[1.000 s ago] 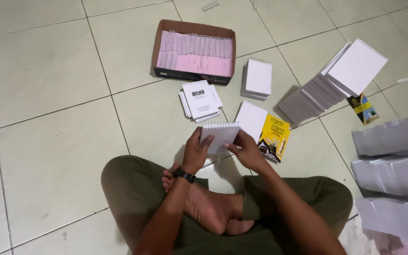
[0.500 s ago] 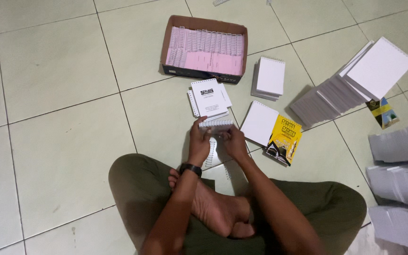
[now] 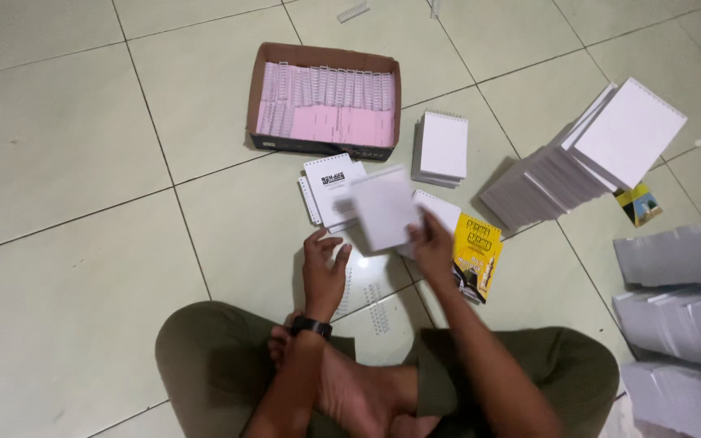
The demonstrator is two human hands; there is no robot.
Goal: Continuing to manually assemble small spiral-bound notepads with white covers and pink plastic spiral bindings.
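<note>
Head view: right hand [image 3: 433, 243] grasping a blurred white notepad [image 3: 384, 211] by its near right edge, lifted above the tiled floor [image 3: 66, 146]. Left hand [image 3: 324, 268] released, fingers spread, just left of the notepad, watch [image 3: 311, 326] on the wrist. Far: cardboard box [image 3: 324, 99] of pink sheets and wire coils. Right: yellow booklet [image 3: 477, 251], slumped white stack [image 3: 586, 158].

The floor tiles [image 3: 66, 146] look smooth and slightly glossy. The box [image 3: 324, 146] is matt cardboard. The notepad [image 3: 384, 209] is plain matt paper.
</note>
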